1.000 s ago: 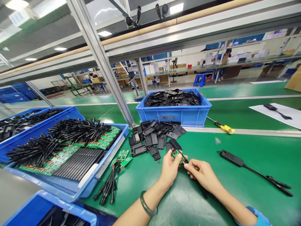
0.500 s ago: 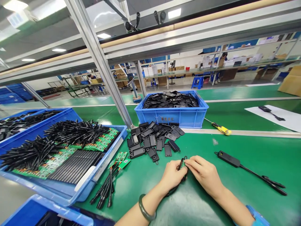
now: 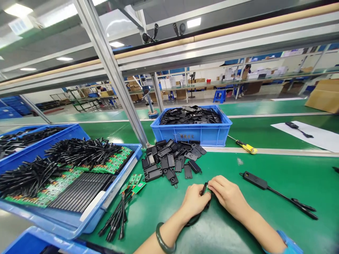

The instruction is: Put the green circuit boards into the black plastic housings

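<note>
Between both hands is a small green circuit board (image 3: 207, 189) seated at least partly in a narrow black plastic case, its black cable (image 3: 194, 219) running down under my left wrist. My left hand (image 3: 194, 199) is closed around the case, thumb on the near side. The fingers of my right hand (image 3: 225, 193) are pinched together at the board's upper end and cover part of it. Just beyond lies a loose pile of black plastic case halves (image 3: 169, 163). To the left, several circuit boards with black cables (image 3: 124, 206) rest on the green table.
A blue bin (image 3: 189, 135) heaped with black parts stands behind the pile. Leftward, a blue tray (image 3: 106, 208) holds cabled boards. On the right lie a closed black device with cable (image 3: 255, 180), a yellow-handled screwdriver (image 3: 246, 146) and a white sheet (image 3: 317, 141). A metal post (image 3: 113, 70) rises behind.
The view has shifted slightly, so the surroundings sit a little lower and further left. Both hands stay at the board and case, with only small finger movement.
</note>
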A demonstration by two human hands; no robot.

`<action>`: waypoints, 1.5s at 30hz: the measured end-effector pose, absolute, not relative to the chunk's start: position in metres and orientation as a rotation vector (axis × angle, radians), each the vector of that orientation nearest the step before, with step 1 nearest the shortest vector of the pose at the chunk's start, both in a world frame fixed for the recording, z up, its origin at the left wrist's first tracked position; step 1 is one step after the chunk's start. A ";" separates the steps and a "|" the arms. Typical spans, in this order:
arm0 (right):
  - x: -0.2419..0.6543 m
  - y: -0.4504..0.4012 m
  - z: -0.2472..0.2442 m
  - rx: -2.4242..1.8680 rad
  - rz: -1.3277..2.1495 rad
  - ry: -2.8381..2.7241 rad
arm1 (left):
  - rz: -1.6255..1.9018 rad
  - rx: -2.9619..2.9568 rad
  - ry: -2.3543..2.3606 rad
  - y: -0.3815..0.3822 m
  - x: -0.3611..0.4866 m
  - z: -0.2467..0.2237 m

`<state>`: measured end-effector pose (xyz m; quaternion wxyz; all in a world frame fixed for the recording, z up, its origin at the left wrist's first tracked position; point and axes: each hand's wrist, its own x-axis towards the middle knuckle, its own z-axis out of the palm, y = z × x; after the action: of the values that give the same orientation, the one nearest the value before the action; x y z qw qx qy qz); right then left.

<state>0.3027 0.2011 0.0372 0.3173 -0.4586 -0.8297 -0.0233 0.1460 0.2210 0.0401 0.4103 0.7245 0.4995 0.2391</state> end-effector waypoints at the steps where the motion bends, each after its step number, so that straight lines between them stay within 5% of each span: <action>1: 0.301 0.201 0.037 -1.233 -0.064 -2.210 | 0.601 1.796 1.256 0.222 0.146 0.039; 7: 0.313 0.216 0.040 -1.691 0.138 -2.124 | 0.635 1.444 1.153 0.227 0.147 0.035; 17: 0.407 0.291 0.060 -2.357 -0.144 -1.873 | 0.813 1.053 0.975 0.228 0.148 0.038; 29: 0.266 0.390 0.054 -1.492 -0.062 -2.256 | 0.908 1.049 0.999 0.225 0.153 0.040; 45: 0.256 0.332 0.024 -1.527 0.131 -2.153 | 0.933 1.069 1.008 0.231 0.152 0.030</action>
<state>0.2562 0.3321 0.0236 0.2470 -0.5599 -0.7894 0.0480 0.1517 0.2314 0.0297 0.6445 0.4696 0.4428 0.4098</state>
